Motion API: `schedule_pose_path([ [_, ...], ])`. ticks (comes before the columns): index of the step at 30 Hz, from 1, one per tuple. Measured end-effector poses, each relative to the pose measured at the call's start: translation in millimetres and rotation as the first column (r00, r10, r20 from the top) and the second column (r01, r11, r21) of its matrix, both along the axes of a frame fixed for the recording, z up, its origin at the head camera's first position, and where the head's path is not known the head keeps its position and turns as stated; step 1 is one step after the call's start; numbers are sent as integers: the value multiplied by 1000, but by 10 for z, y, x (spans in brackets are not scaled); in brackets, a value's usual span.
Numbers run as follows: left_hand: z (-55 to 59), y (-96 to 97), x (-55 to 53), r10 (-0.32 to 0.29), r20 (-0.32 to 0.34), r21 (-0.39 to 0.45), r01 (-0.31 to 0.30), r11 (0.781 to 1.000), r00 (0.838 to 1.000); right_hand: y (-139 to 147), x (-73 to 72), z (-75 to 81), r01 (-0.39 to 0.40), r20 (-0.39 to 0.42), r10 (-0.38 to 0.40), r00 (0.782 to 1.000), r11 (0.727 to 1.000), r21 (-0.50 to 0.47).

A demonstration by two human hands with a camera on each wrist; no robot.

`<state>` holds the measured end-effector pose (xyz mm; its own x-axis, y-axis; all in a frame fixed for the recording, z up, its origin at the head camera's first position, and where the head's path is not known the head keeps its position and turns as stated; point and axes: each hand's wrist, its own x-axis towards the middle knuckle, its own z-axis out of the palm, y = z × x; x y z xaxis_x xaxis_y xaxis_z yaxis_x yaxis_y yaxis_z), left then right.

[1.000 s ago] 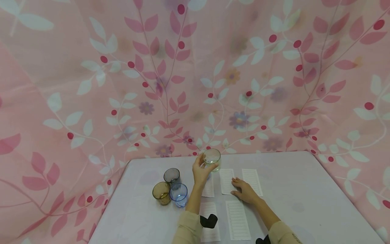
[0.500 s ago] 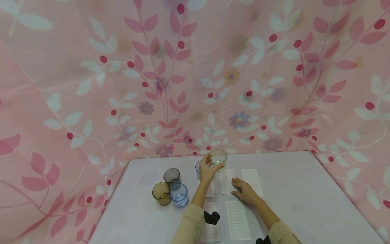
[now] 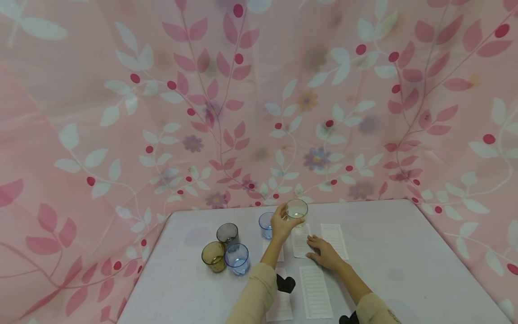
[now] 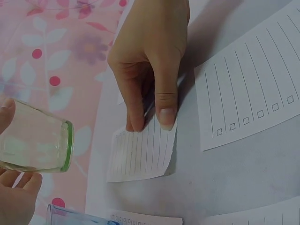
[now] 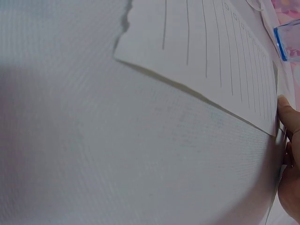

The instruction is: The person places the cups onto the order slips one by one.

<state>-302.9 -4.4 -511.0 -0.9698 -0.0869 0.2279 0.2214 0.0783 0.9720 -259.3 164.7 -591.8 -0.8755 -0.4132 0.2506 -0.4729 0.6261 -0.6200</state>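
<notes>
white table, blue tumbler looks placed, three tumblers to go, my left hand gripping the green-tinted tumbler, right hand relaxed on paper

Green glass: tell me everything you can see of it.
The green glass is a short, see-through, pale-green tumbler, apparently glass, with a deeper green base. It looks roughly upright, open end up, held off the table near its far edge. Only the left hand's grip touches it, around its side.
</notes>
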Motion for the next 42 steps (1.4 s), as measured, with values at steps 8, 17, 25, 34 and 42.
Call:
schedule_pose_path([
  [8,-79,49,-27,-14,35,-32,15,999,999,1,-4,-6,4,13,-4,1000,1000,2],
  [17,-215,123,-21,12,48,-90,-8,996,999,-11,15,7,-8,-11,8,1000,1000,-17],
  [25,-310,161,-1,28,61,-188,-16,982,998,-14,9,-5,-6,-34,6,999,1000,-18],
  [34,-414,161,0,-11,90,-171,26,985,996,-5,3,12,0,-18,0,1000,1000,-8],
  [42,-427,152,21,13,92,-220,7,975,996,-5,-17,-9,6,7,-6,1000,1000,-15],
])
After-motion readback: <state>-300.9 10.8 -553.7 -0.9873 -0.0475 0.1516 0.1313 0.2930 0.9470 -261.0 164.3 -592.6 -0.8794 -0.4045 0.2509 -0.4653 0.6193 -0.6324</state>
